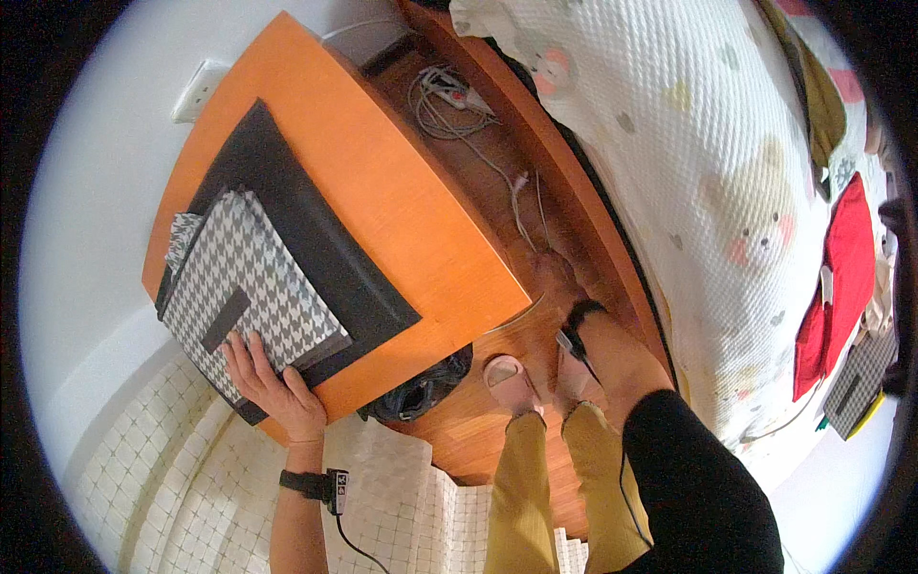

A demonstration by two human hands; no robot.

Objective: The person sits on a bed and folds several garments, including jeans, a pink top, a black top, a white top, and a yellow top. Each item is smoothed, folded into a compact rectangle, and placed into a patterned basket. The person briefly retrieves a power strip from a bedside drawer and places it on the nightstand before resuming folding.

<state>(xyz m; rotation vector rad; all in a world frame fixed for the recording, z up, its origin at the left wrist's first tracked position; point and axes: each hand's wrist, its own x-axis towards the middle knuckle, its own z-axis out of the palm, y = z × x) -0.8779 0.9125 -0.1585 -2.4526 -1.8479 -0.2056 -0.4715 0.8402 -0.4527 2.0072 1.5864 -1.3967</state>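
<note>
My left hand (269, 391) lies flat on the near corner of a folded houndstooth-patterned fabric item (265, 265), fingers somewhat spread and gripping nothing. A dark strip (224, 321) crosses that item, which rests on a black sheet (323, 244) on an orange wooden tabletop (430, 222). My right hand (556, 276) reaches down beside the table's right corner, dim and blurred, at the lower end of a white cable (516, 194). Whether its fingers hold the cable is unclear. Farther back on the floor, the coiled cable joins a white power strip (448, 90).
A bed with a white patterned quilt (667, 143) stands on the right, with a red cloth (835, 287) on it. A wall socket (197, 93) is behind the table. A dark bag (419, 387) sits below the table's near edge, beside a pale checked curtain (387, 473).
</note>
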